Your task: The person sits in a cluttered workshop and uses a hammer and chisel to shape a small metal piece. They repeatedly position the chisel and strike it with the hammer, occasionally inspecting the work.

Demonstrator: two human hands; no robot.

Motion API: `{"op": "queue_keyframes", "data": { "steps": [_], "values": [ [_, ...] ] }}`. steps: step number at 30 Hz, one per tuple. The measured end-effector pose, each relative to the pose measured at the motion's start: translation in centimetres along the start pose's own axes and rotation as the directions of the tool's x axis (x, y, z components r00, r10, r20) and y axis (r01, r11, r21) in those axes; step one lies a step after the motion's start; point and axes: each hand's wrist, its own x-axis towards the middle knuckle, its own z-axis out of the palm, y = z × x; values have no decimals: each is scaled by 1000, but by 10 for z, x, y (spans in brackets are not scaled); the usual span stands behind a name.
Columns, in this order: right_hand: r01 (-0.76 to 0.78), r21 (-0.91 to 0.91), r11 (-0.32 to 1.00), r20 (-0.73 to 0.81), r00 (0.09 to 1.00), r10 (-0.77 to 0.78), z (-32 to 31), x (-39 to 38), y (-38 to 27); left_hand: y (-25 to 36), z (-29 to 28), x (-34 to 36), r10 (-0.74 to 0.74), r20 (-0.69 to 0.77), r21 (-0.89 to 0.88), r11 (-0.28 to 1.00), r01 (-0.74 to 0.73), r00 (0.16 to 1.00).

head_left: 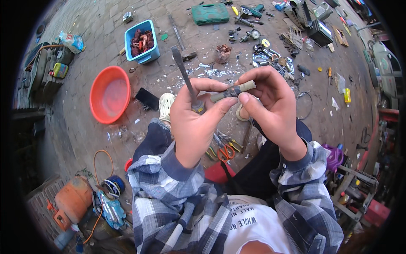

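Note:
Between my two hands, in front of my chest, is a short greyish tube-like piece (249,86) with a dark, dirty band round its middle. My left hand (186,127) pinches its left end between thumb and fingertips. That same hand also keeps a long flat-bladed metal tool (182,67) in its palm, blade pointing up and away; the handle is mostly hidden by the fingers. At the piece's right end, my right hand (275,103) closes with thumb and forefinger. What kind of part this is, I cannot tell.
Scraps litter the paving beyond my hands. A red basin (111,94) and a blue tub (143,42) of reddish parts stand left. A hammer (186,54), a green case (210,14) and a battery (320,33) lie farther off. Pliers (231,144) and orange-handled scissors (226,153) lie between my legs.

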Motion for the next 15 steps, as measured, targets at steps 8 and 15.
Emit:
{"op": "queue_keyframes", "data": {
  "steps": [8, 15],
  "values": [
    [-74, 39, 996, 3, 997, 74, -1, 0, 1, -3, -1, 0, 19, 4, 51, 999, -19, 1000],
    [-119, 106, 987, 14, 993, 119, -1, 1, -1, -2, -2, 4, -73, 57, -24, 997, 75, 996]
  ]
}}
